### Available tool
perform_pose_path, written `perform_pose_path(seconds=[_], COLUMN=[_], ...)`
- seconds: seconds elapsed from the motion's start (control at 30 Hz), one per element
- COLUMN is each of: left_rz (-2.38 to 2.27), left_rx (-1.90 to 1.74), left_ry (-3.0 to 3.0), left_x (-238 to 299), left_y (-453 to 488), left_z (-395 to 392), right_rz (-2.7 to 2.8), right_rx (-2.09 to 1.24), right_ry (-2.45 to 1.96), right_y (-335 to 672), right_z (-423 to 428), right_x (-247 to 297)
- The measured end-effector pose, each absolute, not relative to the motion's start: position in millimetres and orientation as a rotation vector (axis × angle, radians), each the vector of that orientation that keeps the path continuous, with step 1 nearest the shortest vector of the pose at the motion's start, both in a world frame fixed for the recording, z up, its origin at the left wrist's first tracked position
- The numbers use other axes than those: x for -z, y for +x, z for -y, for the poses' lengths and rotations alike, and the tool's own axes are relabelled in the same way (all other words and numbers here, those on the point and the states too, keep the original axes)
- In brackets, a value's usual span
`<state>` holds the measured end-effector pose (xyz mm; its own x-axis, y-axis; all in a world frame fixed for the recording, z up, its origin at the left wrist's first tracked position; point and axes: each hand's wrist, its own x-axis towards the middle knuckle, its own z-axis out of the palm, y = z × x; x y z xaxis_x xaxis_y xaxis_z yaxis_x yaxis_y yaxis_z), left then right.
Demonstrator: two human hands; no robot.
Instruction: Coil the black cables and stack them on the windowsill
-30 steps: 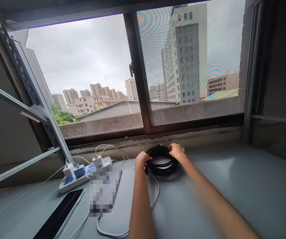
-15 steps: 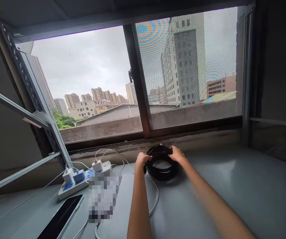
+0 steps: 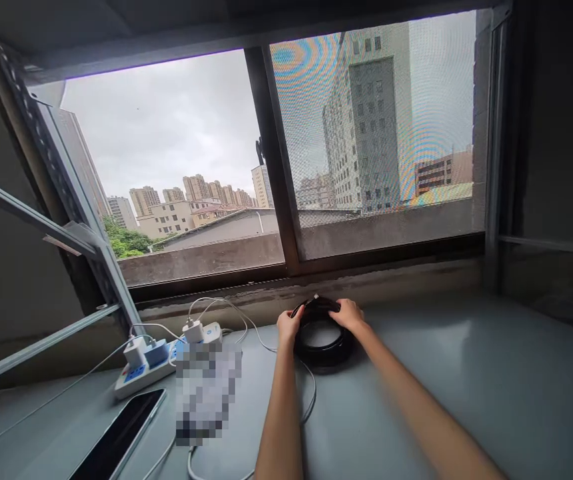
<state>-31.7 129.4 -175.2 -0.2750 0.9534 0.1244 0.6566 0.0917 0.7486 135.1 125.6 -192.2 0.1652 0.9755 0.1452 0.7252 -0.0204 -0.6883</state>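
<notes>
A black coil of cable (image 3: 324, 352) is on the grey surface below the window, its loops stacked in a ring. My left hand (image 3: 290, 325) grips the coil's upper left side, thumb on top. On the upper right side my right hand (image 3: 349, 315) holds the same coil with thumb and fingers pressed together. A small pale tip shows at the coil's far edge, too small to make out. The fingers under the loops are hidden.
Left of my arms stands a white power strip (image 3: 166, 363) with chargers and white cords. A phone (image 3: 119, 433) lies in front of it, beside a blurred-out object (image 3: 209, 393). A metal shelf post (image 3: 84, 200) rises at the left, and a window (image 3: 286, 167) is behind.
Both hands have shifted slightly on the coil, the right one inward to the left. The coil's near side sits a little lower in view.
</notes>
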Motion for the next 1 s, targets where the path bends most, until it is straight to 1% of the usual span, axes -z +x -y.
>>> perform_pose_path(seconds=[0.2, 0.37, 0.53, 0.63, 0.7, 0.8, 1.0], left_rz=[-2.021, -2.105, -2.11, -2.052, -1.998, -1.922, -1.832], left_rx=[-0.936, -1.044, -1.265, -1.414, -1.454, -1.348, -0.829], left_ry=[1.621, 1.56, 1.615, 1.762, 1.9, 2.141, 2.452], left_x=[178.1, 165.8, 122.3, 91.4, 80.5, 87.8, 154.0], left_y=[-25.7, -19.9, -13.2, -1.0, 10.0, 19.7, -14.8], left_z=[-130.1, -121.0, -101.0, -78.4, -61.2, -38.8, -21.5], right_rz=[1.56, 1.416, 1.226, 1.172, 1.152, 1.139, 1.212], right_rx=[-0.492, -0.547, -0.587, -0.619, -0.637, -0.661, -0.682], right_ry=[-1.687, -1.559, -1.492, -1.448, -1.427, -1.4, -1.293], right_y=[139.3, 141.7, 149.5, 151.5, 151.8, 152.9, 151.1], right_z=[-129.6, -135.8, -138.2, -139.3, -139.9, -140.8, -142.2], right_x=[206.4, 220.2, 234.6, 241.3, 245.5, 251.7, 263.0])
